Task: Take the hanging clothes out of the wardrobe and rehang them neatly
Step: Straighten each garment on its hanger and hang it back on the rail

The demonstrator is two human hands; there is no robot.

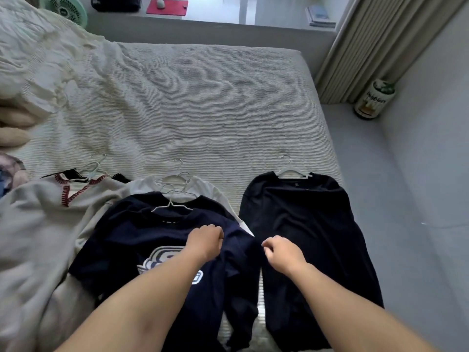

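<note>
Head view, looking down at a bed (203,102) with a ribbed grey cover. Navy sweatshirt (152,240) with a white logo laid flat near the front edge, still on its white hanger (172,206), stacked over a white top (215,189) on another hanger. Left hand (205,241) on the navy sweatshirt's right shoulder, fingers curled and pinching the fabric. Right hand (283,254) just beside it at the sleeve edge, fingers curled too, but can't tell if actually gripping cloth. Black top (304,224) on its own hanger, flat, to the right. Cream sweater with red trim (50,204) on the left. Curtain (375,41) and a bottle (375,99) off in the corner.
</note>
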